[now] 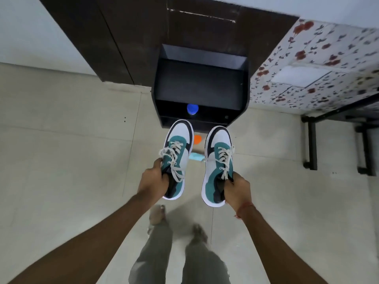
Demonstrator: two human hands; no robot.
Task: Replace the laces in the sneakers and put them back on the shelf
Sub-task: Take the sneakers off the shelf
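While no brand or writing is readable, two teal-and-white sneakers hang above the floor before the dark shelf unit (202,83). The left hand (152,181) grips the left sneaker (177,160) by its collar; the right hand (238,190) grips the right sneaker (217,167) likewise, both laced with white laces (225,158).

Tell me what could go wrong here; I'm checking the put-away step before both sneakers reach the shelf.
1. The left sneaker's lace loops hang loose beside the left hand; they might snag on the shelf.
2. The right hand grips the right sneaker only at its collar, so it could slip.
3. A blue ball on the shelf may roll if bumped.
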